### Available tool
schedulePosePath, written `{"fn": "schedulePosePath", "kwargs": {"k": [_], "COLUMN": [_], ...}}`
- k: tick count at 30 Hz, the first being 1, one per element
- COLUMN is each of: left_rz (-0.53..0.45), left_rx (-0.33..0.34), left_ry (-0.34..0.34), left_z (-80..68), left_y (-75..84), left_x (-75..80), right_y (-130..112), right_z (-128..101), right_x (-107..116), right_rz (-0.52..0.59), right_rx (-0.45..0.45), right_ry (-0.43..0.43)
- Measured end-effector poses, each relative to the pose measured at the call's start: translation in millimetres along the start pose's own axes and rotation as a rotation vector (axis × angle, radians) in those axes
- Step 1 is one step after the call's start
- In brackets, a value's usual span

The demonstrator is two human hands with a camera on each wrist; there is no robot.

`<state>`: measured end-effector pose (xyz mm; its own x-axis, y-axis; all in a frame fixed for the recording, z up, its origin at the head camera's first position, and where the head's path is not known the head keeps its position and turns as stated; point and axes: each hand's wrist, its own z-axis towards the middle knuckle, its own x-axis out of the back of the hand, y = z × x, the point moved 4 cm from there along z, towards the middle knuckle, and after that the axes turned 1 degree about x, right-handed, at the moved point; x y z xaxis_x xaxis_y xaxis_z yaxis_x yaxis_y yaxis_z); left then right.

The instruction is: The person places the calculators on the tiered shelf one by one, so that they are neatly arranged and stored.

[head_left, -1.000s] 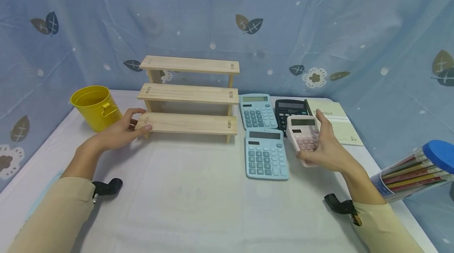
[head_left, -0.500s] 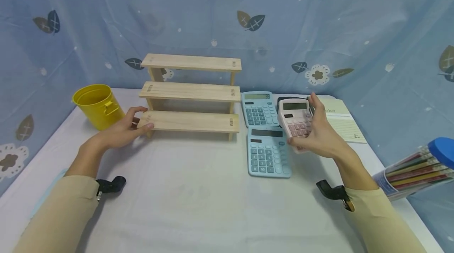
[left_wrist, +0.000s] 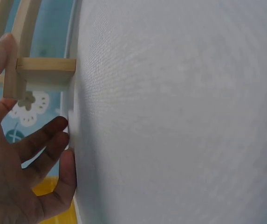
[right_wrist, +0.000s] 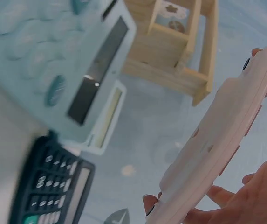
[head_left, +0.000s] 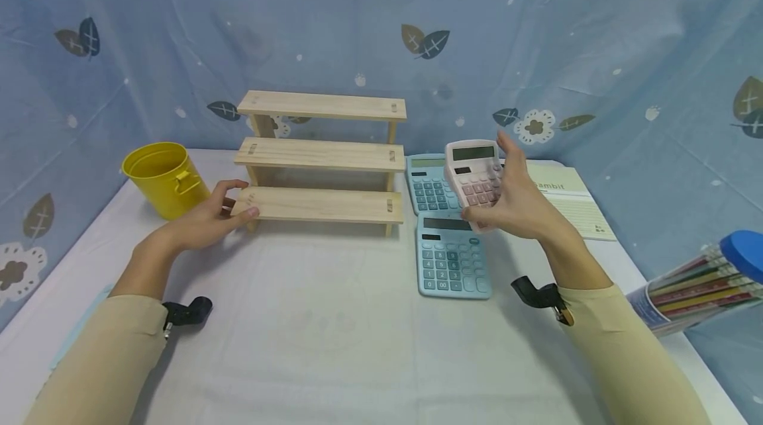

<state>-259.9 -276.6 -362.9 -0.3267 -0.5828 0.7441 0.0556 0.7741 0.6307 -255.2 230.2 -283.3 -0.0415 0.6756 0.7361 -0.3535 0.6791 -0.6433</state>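
Observation:
My right hand (head_left: 518, 203) grips a pink and white calculator (head_left: 473, 173) by its edges, thumb on the near side. It is lifted above the light blue calculators. In the right wrist view the pink calculator (right_wrist: 217, 140) shows its back and side. One blue calculator (head_left: 453, 256) lies in front; another blue calculator (head_left: 426, 180) behind it is partly covered. My left hand (head_left: 199, 220) pinches the left end of the three-tier wooden shelf (head_left: 322, 203) at its lowest board. In the left wrist view the thumb presses the shelf board (left_wrist: 12, 70), while the other fingers spread loosely below.
A yellow bucket (head_left: 163, 180) leans at the left, beside the left hand. A notepad (head_left: 572, 200) lies at the back right. The black calculator (right_wrist: 54, 182) shows in the right wrist view. A blue-lidded tub of pencils (head_left: 703, 286) stands at the right edge.
My right hand has carried the pink calculator leftward and up, from over the black calculator to over the rear blue one. The left hand stays on the shelf.

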Motion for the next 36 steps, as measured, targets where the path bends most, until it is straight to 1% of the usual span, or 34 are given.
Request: {"fn": "schedulePosePath", "kwargs": {"k": [5, 9, 16, 23, 31, 36], "left_rz": [-0.006, 0.01, 0.018, 0.006, -0.012, -0.012], "left_rx": [0.002, 0.008, 0.019, 0.019, 0.016, 0.021], "left_ry": [0.0, -0.001, 0.0, 0.002, 0.0, 0.003], "left_z": [-0.2, 0.8, 2.5, 1.5, -1.2, -2.0], "left_y": [0.7, -0.5, -1.5, -0.1, 1.6, 3.3], "left_x": [0.0, 0.5, -1.2, -1.3, -2.4, -2.9], "right_y": [-13.1, -22.6, -38.7, -56.3, -77.7, -91.0], "right_z": [14.7, 25.9, 46.5, 65.6, 86.5, 99.1], "right_x": [-1.9, -4.4, -8.5, -15.4, -22.5, -25.9], "right_rz": [-0.016, -0.019, -0.023, -0.015, -0.05, -0.09], "right_rx": [0.014, 0.023, 0.066, 0.066, 0.106, 0.106], "right_ry": [0.0, 0.004, 0.01, 0.009, 0.008, 0.018]}}
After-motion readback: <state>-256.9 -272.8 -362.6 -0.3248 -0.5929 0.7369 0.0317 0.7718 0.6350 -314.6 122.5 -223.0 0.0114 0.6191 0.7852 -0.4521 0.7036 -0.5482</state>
